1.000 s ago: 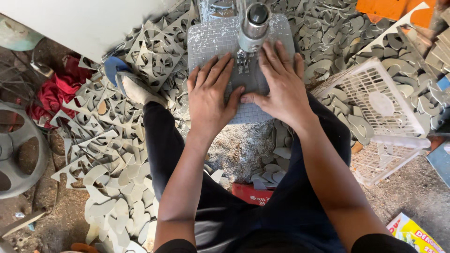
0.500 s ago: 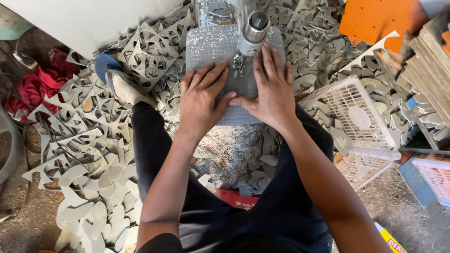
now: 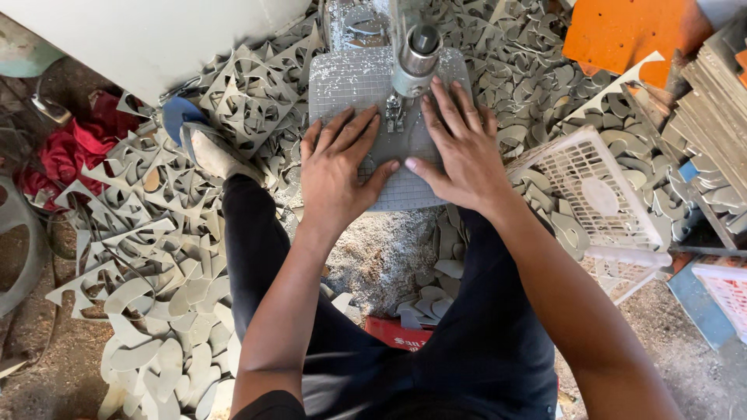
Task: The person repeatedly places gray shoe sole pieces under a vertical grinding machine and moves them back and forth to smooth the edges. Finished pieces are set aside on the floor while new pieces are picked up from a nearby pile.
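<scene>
Since the blade (image 3: 395, 115) sits between them, left hand (image 3: 336, 175) and right hand (image 3: 459, 152) press the grey sheet (image 3: 389, 136) flat, fingers spread open, gripping nothing.

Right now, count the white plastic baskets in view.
2: one basket lies tipped beside the right hand; a second basket is cut off at the right edge. More may be hidden.

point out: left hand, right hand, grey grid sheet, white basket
left hand (image 3: 336, 175), head view, back of hand
right hand (image 3: 459, 152), head view, back of hand
grey grid sheet (image 3: 342, 85), head view, bare upper-left area
white basket (image 3: 595, 194), head view, mesh wall
</scene>
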A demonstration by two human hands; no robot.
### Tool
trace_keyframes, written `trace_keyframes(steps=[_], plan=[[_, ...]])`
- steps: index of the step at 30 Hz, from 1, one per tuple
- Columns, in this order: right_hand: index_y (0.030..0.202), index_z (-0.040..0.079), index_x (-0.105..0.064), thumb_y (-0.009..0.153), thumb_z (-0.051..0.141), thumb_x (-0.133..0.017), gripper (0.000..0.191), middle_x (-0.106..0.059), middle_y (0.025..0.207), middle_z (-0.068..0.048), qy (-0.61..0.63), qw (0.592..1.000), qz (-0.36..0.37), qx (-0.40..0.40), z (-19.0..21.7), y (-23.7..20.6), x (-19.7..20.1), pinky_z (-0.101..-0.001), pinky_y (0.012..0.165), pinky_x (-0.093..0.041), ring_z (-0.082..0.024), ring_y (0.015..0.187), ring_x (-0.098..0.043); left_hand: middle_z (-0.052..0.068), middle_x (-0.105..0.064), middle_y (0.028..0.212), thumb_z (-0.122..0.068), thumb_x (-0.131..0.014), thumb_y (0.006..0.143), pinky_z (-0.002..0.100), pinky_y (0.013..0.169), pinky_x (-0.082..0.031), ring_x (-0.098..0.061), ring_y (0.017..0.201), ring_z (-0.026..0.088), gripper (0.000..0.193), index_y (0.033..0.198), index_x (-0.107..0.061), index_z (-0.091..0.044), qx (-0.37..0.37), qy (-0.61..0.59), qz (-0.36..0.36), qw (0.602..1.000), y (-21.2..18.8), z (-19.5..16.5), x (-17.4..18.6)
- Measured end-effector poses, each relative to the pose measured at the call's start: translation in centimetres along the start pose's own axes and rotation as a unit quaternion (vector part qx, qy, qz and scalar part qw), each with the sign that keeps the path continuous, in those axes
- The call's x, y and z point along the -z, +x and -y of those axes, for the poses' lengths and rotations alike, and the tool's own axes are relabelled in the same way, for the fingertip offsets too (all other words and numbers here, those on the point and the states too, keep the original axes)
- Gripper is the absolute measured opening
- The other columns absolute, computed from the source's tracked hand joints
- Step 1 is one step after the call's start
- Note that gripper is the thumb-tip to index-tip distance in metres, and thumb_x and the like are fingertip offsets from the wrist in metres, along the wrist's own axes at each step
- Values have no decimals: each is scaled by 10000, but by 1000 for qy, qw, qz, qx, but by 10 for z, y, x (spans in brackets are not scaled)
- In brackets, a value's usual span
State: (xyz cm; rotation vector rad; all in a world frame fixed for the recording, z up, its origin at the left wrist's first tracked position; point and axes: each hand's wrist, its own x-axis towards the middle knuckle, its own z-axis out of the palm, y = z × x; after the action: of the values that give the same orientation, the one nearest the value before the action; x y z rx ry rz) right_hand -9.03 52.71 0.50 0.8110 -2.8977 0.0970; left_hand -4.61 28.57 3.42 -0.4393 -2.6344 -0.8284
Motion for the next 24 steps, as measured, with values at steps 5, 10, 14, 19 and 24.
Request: trace_keyframes(steps=[5,10,14,19,24], plan=[[1606,29,-391,1025,463,-517,736,-206,1745,-60,37,999,9,-19,4,0,4,-648,1237,-173,-295,1601,-150,25,-614,1462,-378,-853,809,540,1190,-305,-512,1398,264,634,1334,-692,-59,4,-7,-7,1000,0,-1,-2],[1605,24,-391,1045,403,-499,684,-220,1733,-71,30,999,4,-25,8,2,9,-629,1233,-151,-296,1592,-155,15,-613,1470,-340,-852,806,520,1197,-313,-513,1406,259,629,1341,-687,-56,16,-19,-7,1000,1,-2,-3],[1601,35,-390,1059,384,-490,653,-228,1738,-75,27,999,12,-39,11,3,9,-637,1229,-158,-293,1595,-172,21,-606,1475,-323,-849,808,517,1191,-306,-510,1409,260,625,1344,-680,-52,18,-24,-7,1000,2,-2,-3],[1608,19,-369,1050,380,-493,676,-237,1725,-91,26,999,9,-41,11,4,9,-634,1221,-173,-299,1583,-195,15,-606,1475,-306,-842,823,519,1199,-301,-509,1412,252,603,1345,-676,-54,22,-21,-6,1000,2,-2,-5],[1605,11,-372,1047,376,-509,680,-249,1717,-108,22,999,-4,-34,12,4,11,-636,1217,-181,-308,1577,-213,16,-616,1463,-298,-844,816,516,1196,-305,-516,1405,244,595,1338,-683,-65,30,-29,-13,999,3,-1,-6]])
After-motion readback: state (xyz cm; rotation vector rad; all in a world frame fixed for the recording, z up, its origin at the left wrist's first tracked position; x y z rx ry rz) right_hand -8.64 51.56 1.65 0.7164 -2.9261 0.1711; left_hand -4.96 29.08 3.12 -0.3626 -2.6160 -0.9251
